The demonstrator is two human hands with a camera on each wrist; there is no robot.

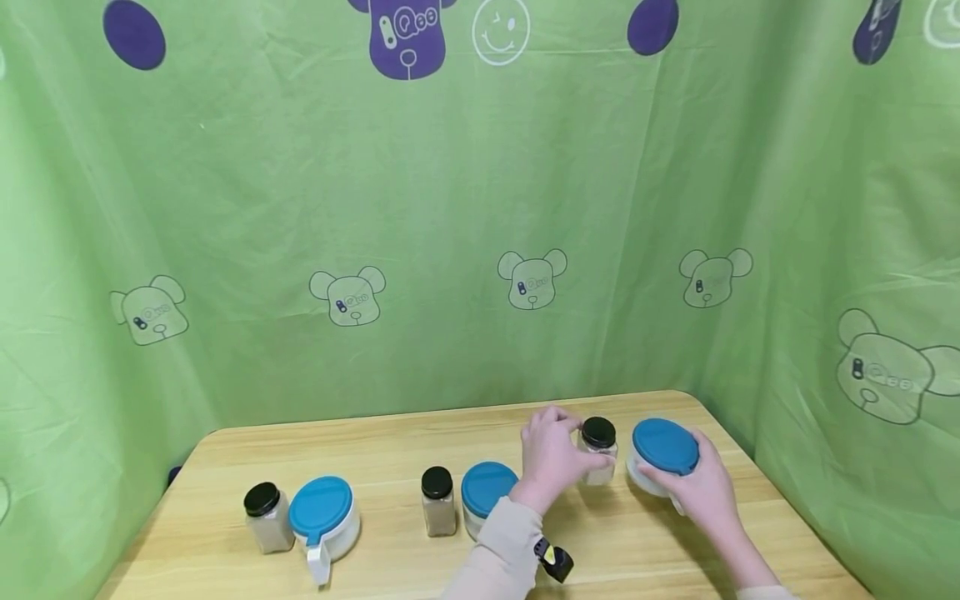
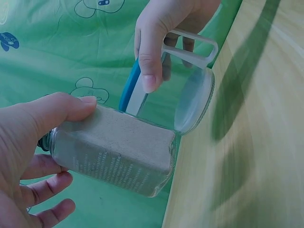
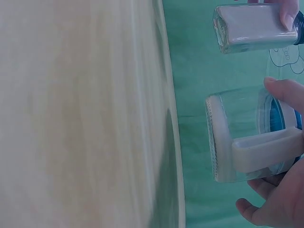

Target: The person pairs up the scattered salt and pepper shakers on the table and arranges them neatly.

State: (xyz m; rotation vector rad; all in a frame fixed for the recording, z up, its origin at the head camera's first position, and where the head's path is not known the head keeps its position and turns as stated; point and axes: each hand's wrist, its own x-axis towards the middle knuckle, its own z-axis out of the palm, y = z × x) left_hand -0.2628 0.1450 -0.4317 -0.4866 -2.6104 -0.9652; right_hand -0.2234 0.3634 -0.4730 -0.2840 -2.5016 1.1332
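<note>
My left hand [image 1: 552, 454] pinches a square glass spice jar [image 2: 114, 147] between thumb and fingers, just under its black lid [image 1: 598, 432]. Pale powder fills most of that jar. To its right, my right hand [image 1: 705, 483] grips a round glass seasoning pot [image 3: 247, 114] near its blue lid [image 1: 665, 446]. The pot has a white handle [image 3: 266, 149], and a white layer lies at its bottom. Both containers appear held above the table, side by side and upright, with a small gap between them in the head view.
On the wooden table [image 1: 375, 450], another black-lidded jar [image 1: 438, 504] stands beside a blue-lidded pot [image 1: 487, 487] partly hidden by my left sleeve. Further left, a black-lidded jar [image 1: 270, 521] stands close to a blue-lidded pot [image 1: 326, 517]. Green curtain [image 1: 450, 333] surrounds the table's back and sides.
</note>
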